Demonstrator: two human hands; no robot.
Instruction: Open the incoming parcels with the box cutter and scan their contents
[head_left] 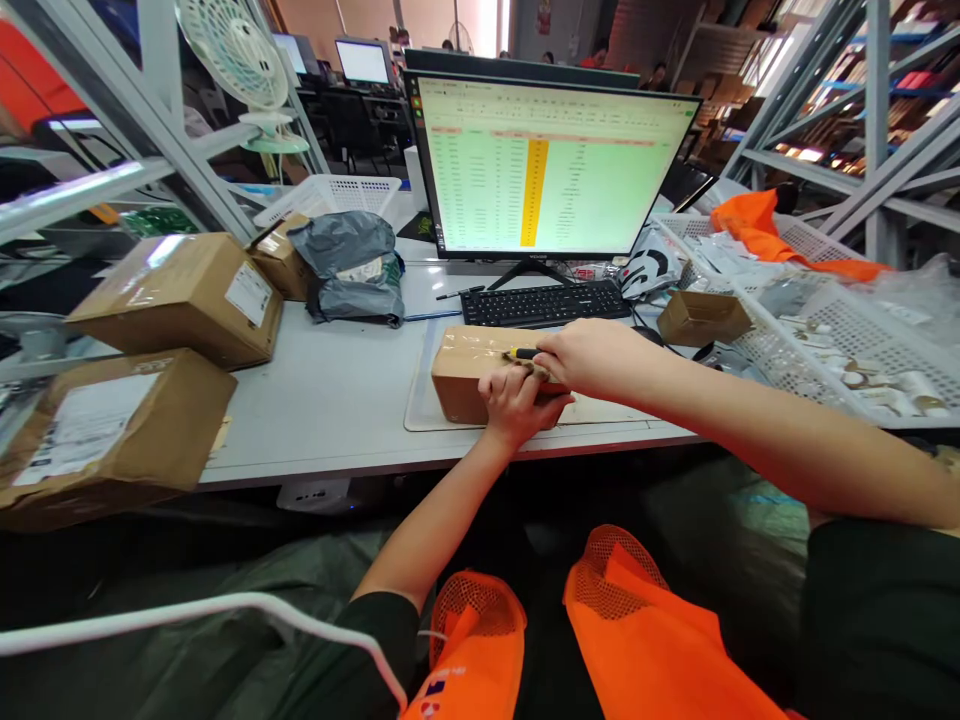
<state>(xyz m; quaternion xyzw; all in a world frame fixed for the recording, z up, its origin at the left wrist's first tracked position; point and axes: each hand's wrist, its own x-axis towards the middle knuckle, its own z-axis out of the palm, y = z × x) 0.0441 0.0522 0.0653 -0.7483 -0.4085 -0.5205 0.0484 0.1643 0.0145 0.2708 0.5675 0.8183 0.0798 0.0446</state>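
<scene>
A taped brown cardboard box (469, 372) lies on a pale mat (421, 405) near the desk's front edge. My right hand (568, 352) is closed around a yellow and black utility knife (523, 353), its tip over the box top. On the near right part of the box, my left hand (517, 400) grips the edge, fingers curled over the top. A raised bit of cardboard or tape shows between the hands, too small to make out. The blade itself cannot be told apart.
A keyboard (544, 303) and a monitor (555, 170) stand behind the box. At left are cardboard boxes (180, 290) and a grey plastic parcel (352, 265). A small open box (705, 318) and white baskets (795, 355) sit at right.
</scene>
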